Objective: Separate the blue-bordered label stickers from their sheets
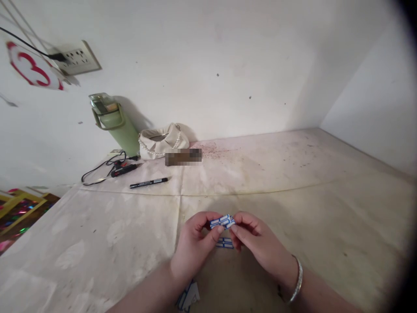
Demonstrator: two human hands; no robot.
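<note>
Between my two hands is a small sheet of white labels with blue borders (222,221), raised a little above the table. My left hand (198,239) pinches its left part between thumb and fingers. On its right end, the thumb and forefinger of my right hand (257,237) are closed in a pinch. Another blue-bordered label sheet (224,243) lies on the table just beneath, partly hidden by my hands. Beside my left forearm are some more blue-and-white label pieces (189,298), partly covered by the arm. A silvery bracelet (297,278) circles my right wrist.
A black marker (149,183) lies on the cloth-covered table (293,174). Behind it are a small black tool with a cord (124,168), a green bottle (119,126), a cream bag with a pearl strap (163,141) and a blurred-out brown object (183,157). A socket (78,60) is on the wall.
</note>
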